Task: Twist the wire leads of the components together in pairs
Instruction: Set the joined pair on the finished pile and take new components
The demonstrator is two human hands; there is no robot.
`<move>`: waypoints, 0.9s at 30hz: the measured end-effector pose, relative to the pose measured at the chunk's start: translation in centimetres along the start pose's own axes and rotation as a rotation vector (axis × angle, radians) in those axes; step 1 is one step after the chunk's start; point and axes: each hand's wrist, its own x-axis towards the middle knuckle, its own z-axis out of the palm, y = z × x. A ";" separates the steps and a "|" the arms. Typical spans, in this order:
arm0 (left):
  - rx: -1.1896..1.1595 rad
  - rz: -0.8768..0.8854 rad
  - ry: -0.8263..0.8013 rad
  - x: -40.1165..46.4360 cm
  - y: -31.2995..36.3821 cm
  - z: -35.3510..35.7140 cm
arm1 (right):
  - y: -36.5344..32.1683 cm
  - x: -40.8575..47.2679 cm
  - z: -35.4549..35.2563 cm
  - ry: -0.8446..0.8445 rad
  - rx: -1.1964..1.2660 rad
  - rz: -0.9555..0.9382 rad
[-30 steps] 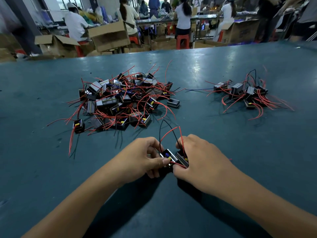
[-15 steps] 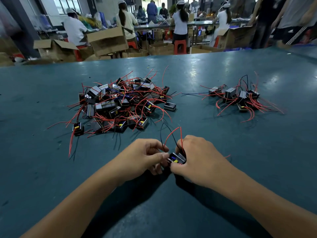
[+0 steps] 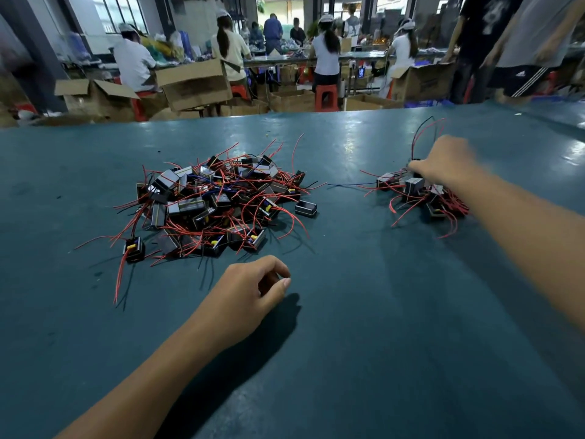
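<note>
Right hand (image 3: 443, 163) grips a wired pair above the far-right pile (image 3: 421, 194), seemingly sorting it; left hand (image 3: 250, 293) idles, loosely curled, empty.

Teal desk (image 3: 348, 312) glossy, scuffed. Behind: open cardboard boxes (image 3: 193, 83), red plastic stools (image 3: 326, 96), long workbench (image 3: 316, 57) with seated workers (image 3: 326, 55), windows (image 3: 120, 11) upper left, dark pillar (image 3: 34, 58).

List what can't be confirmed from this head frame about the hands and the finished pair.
- Right hand, head view: motion-blurred; its fingers hide the component beneath, so the grip is unclear.
- Wires rising there: too thin to tell whether they are twisted.
- Small pile: partly covered by the right forearm.
- Left hand: curled; palm side hidden.
</note>
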 end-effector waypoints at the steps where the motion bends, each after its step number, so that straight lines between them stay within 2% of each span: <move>1: 0.010 0.010 0.008 0.0 -0.1 0.0 | 0.3 0.6 0.7 -0.002 -0.032 0.005; 4: 0.025 0.034 0.048 0.1 -0.2 -0.2 | 1.1 1.4 2.7 -0.011 -0.144 -0.022; 10: 0.063 0.068 0.057 0.3 -0.4 -0.2 | -0.6 1.8 2.0 -0.170 -0.196 -0.031; 13: 0.065 0.073 0.062 0.3 -0.5 -0.4 | -2.9 1.2 0.2 -0.113 -0.240 -0.021; 17: 0.103 0.080 0.063 0.2 -0.7 -0.6 | -7.8 -1.6 -2.1 0.005 -0.452 -0.060; 20: 0.126 0.070 0.058 0.2 -1.0 -0.9 | -11.8 -4.8 -3.0 0.099 -0.438 -0.184; 22: 0.146 0.045 0.079 0.2 -1.4 -1.2 | -14.5 -7.9 -2.8 0.099 -0.310 -0.389; 25: 0.165 -0.008 0.127 0.4 -2.0 -1.8 | -18.3 -12.9 -0.3 -0.216 -0.051 -0.792; 27: 0.191 -0.022 0.133 0.4 -2.3 -2.0 | -19.6 -15.1 2.3 -0.351 -0.040 -0.874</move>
